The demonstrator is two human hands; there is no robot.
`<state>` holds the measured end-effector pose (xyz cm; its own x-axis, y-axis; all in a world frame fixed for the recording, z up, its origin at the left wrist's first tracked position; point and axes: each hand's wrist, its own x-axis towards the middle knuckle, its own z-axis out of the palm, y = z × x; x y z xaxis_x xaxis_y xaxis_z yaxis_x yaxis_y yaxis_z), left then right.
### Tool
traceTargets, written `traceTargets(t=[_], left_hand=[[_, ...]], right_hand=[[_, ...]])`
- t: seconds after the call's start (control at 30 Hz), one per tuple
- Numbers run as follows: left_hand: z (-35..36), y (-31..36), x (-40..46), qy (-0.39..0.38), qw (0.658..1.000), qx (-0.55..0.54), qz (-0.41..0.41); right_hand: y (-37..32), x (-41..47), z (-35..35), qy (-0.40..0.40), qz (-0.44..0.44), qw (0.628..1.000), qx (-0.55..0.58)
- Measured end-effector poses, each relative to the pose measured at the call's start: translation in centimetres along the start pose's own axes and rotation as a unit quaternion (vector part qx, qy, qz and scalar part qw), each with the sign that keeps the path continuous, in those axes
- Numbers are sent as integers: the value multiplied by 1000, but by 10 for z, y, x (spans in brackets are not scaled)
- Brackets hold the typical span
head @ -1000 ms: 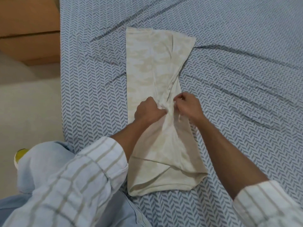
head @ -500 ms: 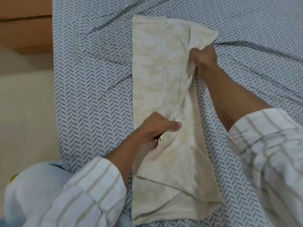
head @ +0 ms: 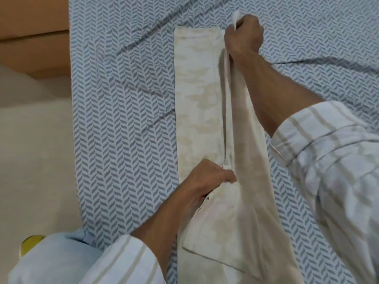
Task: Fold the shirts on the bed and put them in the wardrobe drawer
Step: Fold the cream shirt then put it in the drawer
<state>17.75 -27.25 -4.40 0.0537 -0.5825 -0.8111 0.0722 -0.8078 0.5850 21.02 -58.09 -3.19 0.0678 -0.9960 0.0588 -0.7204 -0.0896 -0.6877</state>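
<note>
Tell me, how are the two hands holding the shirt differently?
The right hand grips the shirt at its far end, lifting that edge; the left hand pinches it midway down, low against the bed. The right arm reaches out far; the left stays near. Both grip cloth.

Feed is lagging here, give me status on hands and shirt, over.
Left hand pinching the cream camouflage-print shirt mid-length. Right hand gripping its far edge, raised off the blue-and-white herringbone bedsheet. Right side fold in progress. Nothing in the way.
</note>
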Motion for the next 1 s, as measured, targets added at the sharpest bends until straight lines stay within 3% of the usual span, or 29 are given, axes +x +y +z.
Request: traceTargets(t=[0.3,0.57,0.73,1.0], left_hand=[[-4,3,-2,-13,999,14,-28],[-3,5,-3,-10,999,34,-29],[-2,4,-4,8,999,37,-16],[8,4,-24,124,991,-20,44]], right_hand=[[-5,11,38,-88,-50,994,-42],[2,-15,23,-170,-89,981,19],[17,-82,-19,-237,-151,960,-8],[108,-271,-114,-168,-203,963,-51]])
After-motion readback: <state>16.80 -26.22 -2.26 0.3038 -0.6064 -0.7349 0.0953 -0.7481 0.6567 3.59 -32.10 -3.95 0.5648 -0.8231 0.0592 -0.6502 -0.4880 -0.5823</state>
